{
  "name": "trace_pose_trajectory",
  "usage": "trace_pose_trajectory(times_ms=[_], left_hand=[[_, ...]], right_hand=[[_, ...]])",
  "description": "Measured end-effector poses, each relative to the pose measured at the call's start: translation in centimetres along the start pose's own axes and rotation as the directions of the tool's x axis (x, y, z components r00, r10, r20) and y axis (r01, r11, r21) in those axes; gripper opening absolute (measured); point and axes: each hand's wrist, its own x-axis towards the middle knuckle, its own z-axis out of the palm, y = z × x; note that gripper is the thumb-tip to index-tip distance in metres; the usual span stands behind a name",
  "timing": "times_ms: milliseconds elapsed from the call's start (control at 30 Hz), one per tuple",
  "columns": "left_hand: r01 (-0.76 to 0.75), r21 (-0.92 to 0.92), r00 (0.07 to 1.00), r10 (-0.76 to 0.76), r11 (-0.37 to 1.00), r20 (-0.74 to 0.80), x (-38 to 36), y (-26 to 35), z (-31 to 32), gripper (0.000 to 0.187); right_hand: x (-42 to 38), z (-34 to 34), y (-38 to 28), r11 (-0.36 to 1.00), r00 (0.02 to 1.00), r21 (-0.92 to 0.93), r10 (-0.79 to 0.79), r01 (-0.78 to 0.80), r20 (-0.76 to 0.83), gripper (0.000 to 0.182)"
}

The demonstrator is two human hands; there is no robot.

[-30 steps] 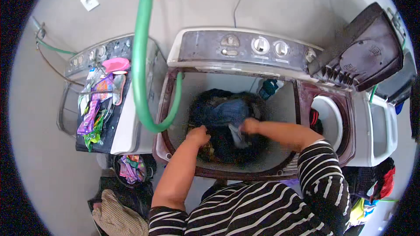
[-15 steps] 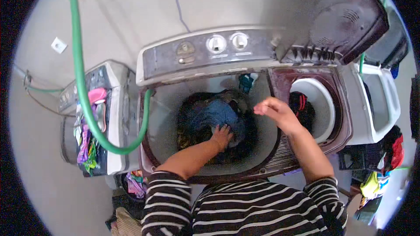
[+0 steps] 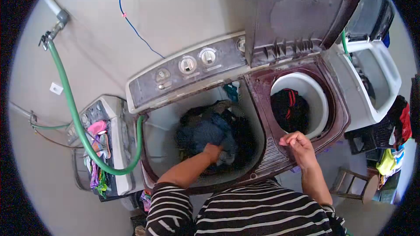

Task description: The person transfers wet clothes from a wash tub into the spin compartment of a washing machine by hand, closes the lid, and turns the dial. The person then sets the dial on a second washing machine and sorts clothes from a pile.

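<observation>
The limp, probably heavy blue garment (image 3: 207, 132) suits bunching midway; I cannot tell whether the left hand (image 3: 213, 152) grips, while the right hand (image 3: 299, 144) is loosely curled, empty.

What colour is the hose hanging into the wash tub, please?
The hose is green, clearest in the current head view.

Over by the right hand (image 3: 299, 143), the space above is open, and just beyond it the spin basket (image 3: 323, 105) gapes upward, partly filled by dark clothes (image 3: 286, 109). Farther back, the raised lid (image 3: 302, 13) stands like a wall. A ridged divider (image 3: 271, 159) separates that hand from the left hand (image 3: 213, 152), which has laundry (image 3: 205, 129) crowding beyond it and a green hose (image 3: 139, 137) off its left.
</observation>
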Motion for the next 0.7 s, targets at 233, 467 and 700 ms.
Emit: trace_pose_trajectory(times_ms=[233, 467, 700], left_hand=[[0.148, -0.565, 0.938, -0.296, 0.812, -0.179, -14.2, 4.6, -22.4, 0.034], [-0.337, -0.799, 0.59, -0.55, 0.498, -0.591, -21.8, 6.3, -30.2, 0.033], [-0.534, -0.65, 0.256, -0.63, 0.54, -0.733, -27.8, 10.5, -37.6, 0.035]], right_hand=[[2.3, 0.7, 0.4, 0.997, 0.992, -0.06, 0.045, -0.038, 0.115, 0.011], [5.7, 3.3, 3.4, 0.956, 0.914, -0.287, 0.165, -0.056, 0.371, 0.021], [8.9, 7.9, 7.7, 0.544, 0.795, -0.649, -0.055, 0.532, 0.605, 0.075]])
